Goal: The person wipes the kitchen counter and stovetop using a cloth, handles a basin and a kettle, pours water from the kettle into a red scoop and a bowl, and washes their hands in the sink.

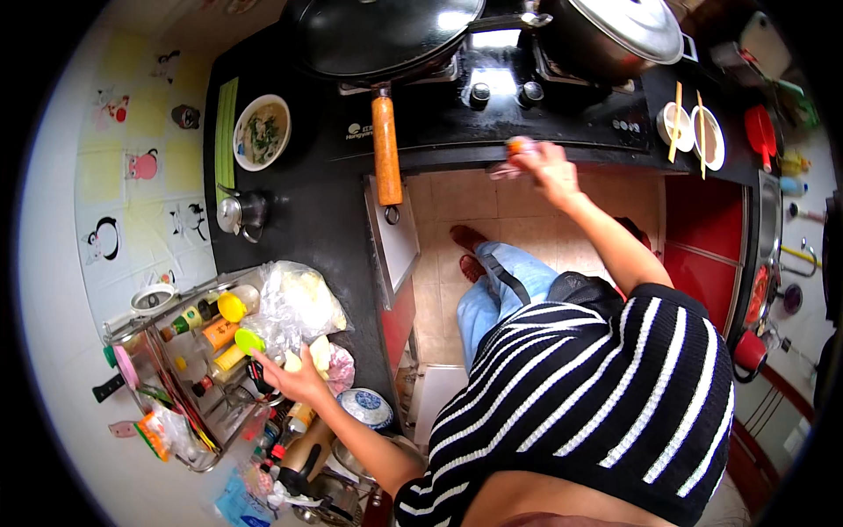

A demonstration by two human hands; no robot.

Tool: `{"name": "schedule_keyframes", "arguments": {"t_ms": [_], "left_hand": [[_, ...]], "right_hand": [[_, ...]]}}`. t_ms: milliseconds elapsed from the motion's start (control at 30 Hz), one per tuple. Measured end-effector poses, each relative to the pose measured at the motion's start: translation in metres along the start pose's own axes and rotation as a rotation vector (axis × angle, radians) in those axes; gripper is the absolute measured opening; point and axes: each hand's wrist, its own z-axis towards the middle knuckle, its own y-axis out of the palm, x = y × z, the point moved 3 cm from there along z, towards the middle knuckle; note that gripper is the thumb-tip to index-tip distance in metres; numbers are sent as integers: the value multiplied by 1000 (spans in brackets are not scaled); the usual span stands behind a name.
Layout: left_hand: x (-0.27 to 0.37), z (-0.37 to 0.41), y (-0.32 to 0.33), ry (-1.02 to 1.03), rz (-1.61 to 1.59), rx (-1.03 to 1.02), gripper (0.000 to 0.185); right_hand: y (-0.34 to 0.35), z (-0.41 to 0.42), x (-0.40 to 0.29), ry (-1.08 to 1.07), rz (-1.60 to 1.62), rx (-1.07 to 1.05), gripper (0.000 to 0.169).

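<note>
My left hand (296,381) reaches over the condiment rack, its fingers apart beside a container with a lime-green lid (249,341). A knotted clear plastic bag (303,300) lies just beyond it, and a yellow-lidded jar (232,307) stands in the rack. My right hand (548,168) is near the front edge of the stove, its fingers closed around a small container (520,146) with orange and white on it, blurred. Something pinkish below that hand is too blurred to name. A wok with a wooden handle (387,148) and a lidded metal pot (602,39) stand on the gas stove (560,122).
A bowl of soup with greens (244,141) and a steel pot with a spout (240,212) stand on the left counter. Two bowls with chopsticks (707,148) are at the right. Below, a cabinet door (398,244) hangs open. The wok handle juts past the counter edge.
</note>
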Motion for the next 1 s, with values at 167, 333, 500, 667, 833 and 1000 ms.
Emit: {"name": "schedule_keyframes", "arguments": {"t_ms": [167, 333, 500, 667, 833, 1000], "left_hand": [[14, -28, -23, 139, -139, 100, 67], [38, -56, -21, 308, -281, 99, 41], [83, -65, 0, 389, -309, -34, 33], [133, -63, 14, 430, -368, -104, 28], [168, -56, 40, 421, -470, -217, 24], [213, -48, 48, 489, -477, -277, 19]], "right_hand": [[-34, -72, 122, 720, 40, 85, 44], [-93, -47, 102, 305, -221, 389, 39], [-57, 15, 72, 321, -243, 23, 88], [-49, 33, 92, 292, 53, 339, 75], [-43, 39, 94, 183, 233, 339, 46], [-86, 144, 81, -179, 508, 475, 30]]}}
